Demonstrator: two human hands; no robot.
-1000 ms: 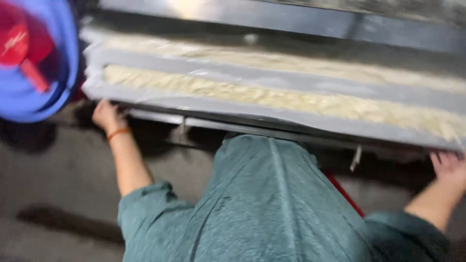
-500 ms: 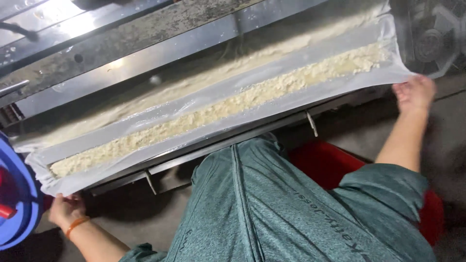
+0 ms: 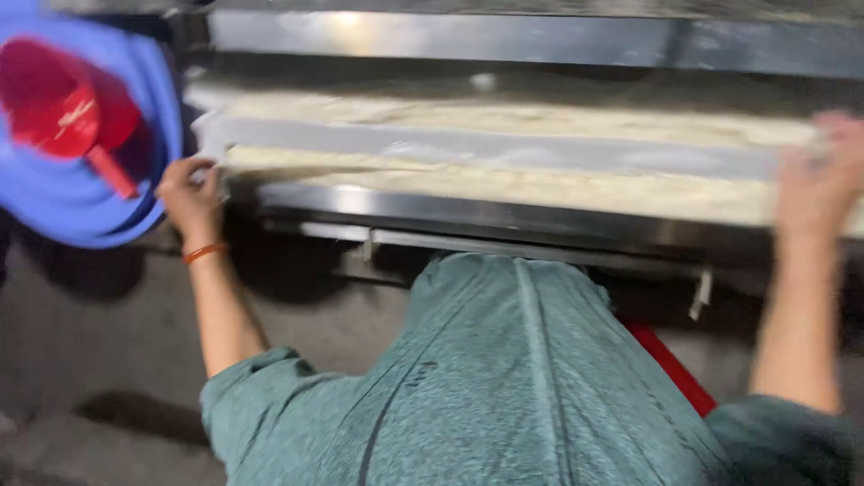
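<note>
A long clear plastic sheet (image 3: 495, 148) lies across a metal trough (image 3: 468, 216), folded over a strip of pale crumbly material (image 3: 540, 189). My left hand (image 3: 189, 193), with an orange band on its wrist, grips the sheet's left end. My right hand (image 3: 814, 171) is blurred and closes on the sheet's right end, higher up than the left. Both arms are spread wide, and my teal shirt (image 3: 504, 387) fills the lower middle of the view.
A blue bucket (image 3: 54, 207) with a red scoop (image 3: 63, 108) in it stands at the upper left, close to my left hand. Part of a red crate (image 3: 670, 364) shows under the trough on the right. The grey floor (image 3: 90, 360) lies below.
The view has swung back to level, bringing the blue bucket into sight again. Both hands remain at the ends of the sheet, and my right hand has risen onto its upper edge.
</note>
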